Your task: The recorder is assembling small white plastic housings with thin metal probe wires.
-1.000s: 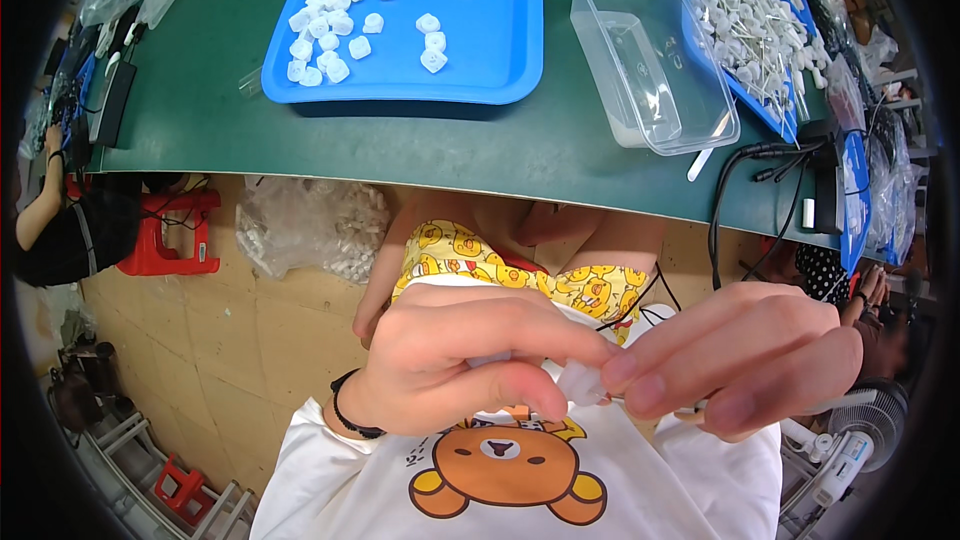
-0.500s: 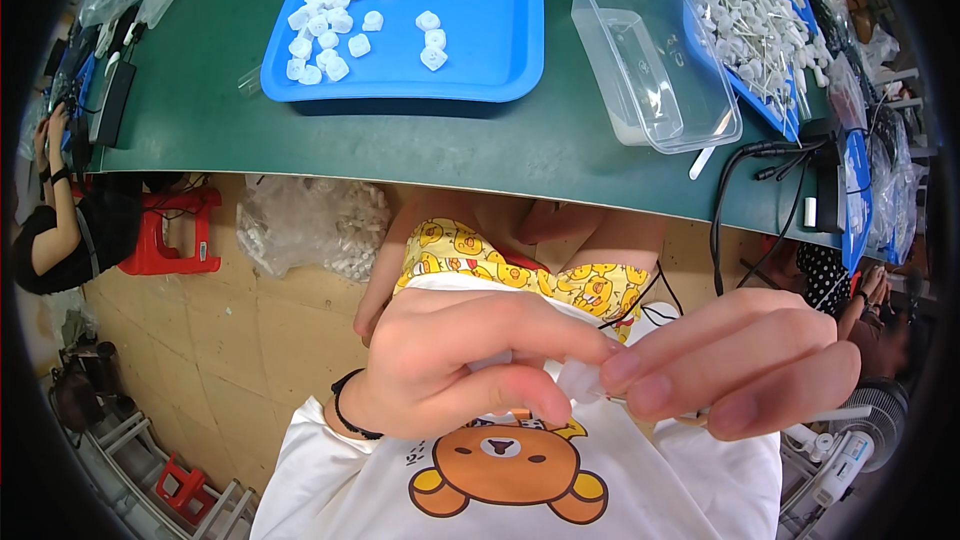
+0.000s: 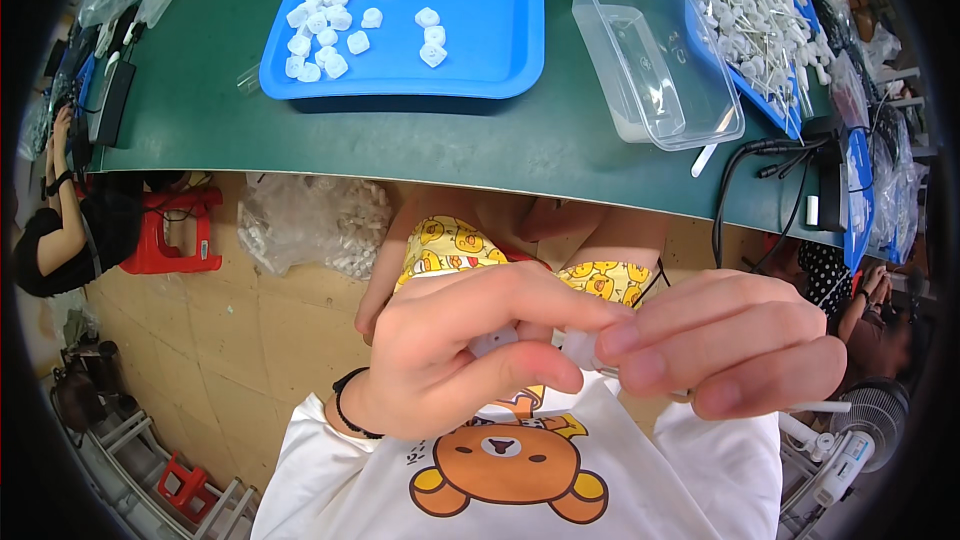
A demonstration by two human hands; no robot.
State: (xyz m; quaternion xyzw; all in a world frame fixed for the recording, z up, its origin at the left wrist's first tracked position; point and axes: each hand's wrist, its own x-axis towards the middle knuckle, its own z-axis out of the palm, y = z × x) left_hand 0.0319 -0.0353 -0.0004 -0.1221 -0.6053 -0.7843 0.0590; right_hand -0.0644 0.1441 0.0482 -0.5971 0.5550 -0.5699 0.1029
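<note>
The left hand [image 3: 450, 350] is pinching a translucent piece [image 3: 578, 351] between thumb and forefinger, with another pale piece [image 3: 494, 341] sitting inside its curl. Right alongside, the right hand [image 3: 725, 345] is closing bunched fingers around a thin rod [image 3: 822, 406]. Beyond both, a blue tray [image 3: 480, 68] is holding white cubes [image 3: 335, 10].

Small piece [image 3: 578, 348] between left hand [image 3: 420, 352] and right hand [image 3: 730, 340]; beyond, tray [image 3: 490, 52] left of box [image 3: 640, 80]

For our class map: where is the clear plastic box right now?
In the head view, the clear plastic box is upper right on the green table, between two blue trays.
</note>
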